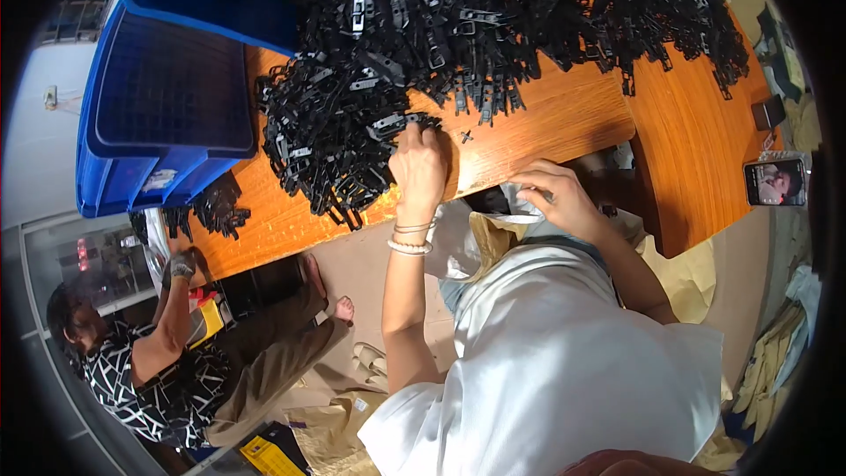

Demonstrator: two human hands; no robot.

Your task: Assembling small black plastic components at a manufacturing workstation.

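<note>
Fingers curled, my left hand (418,167) reaches onto the near right edge of a heap of small black plastic parts (330,137). Its fingertips touch the parts there, but what they grip is hidden. The parts look like narrow clips with slots and frames. Just right of that hand, a single small cross-shaped black piece (466,137) lies on the wood. My right hand (562,198) is at the table's front edge, its fingers loosely bent and the thumb apart, with nothing visible in it. Below it, an opened bag with a brown lining (493,242) rests at my lap.
A bigger mound of black parts (493,9) covers the back of the wooden table (564,115). Blue plastic crates (167,97) stand at the left. A phone (775,183) is at the far right. Another person (159,370) sits at the lower left, one hand at the table.
</note>
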